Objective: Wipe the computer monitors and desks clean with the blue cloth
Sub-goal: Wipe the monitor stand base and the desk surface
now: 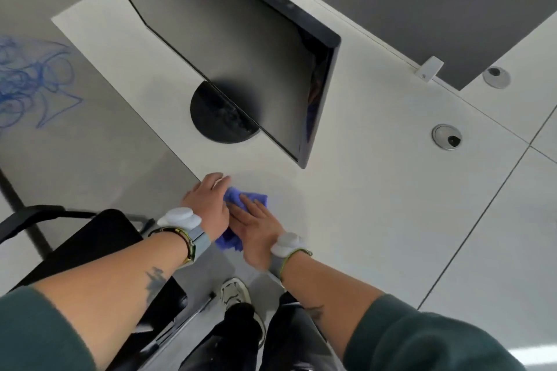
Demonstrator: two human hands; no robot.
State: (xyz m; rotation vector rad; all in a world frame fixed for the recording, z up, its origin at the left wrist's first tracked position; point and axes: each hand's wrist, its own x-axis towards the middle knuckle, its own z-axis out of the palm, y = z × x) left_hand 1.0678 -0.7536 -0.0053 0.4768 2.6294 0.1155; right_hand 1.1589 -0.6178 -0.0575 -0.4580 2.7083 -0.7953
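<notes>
White bench is carrying a dark monitor on a round black stand, and the person is standing at the bench's near edge, just in front of the monitor's lower corner. The blue cloth is lying bunched on that edge, one end hanging off. The right hand is pressing flat on it with straight fingers. The left hand is resting against the cloth on the side towards the stand; its thumb is hidden, so I cannot tell whether it is pinching. Two cable grommets are sitting beyond the monitor's right side. A black chair is crowding in below the stand, and blue cables are lying tangled on the floor left of the monitor.
</notes>
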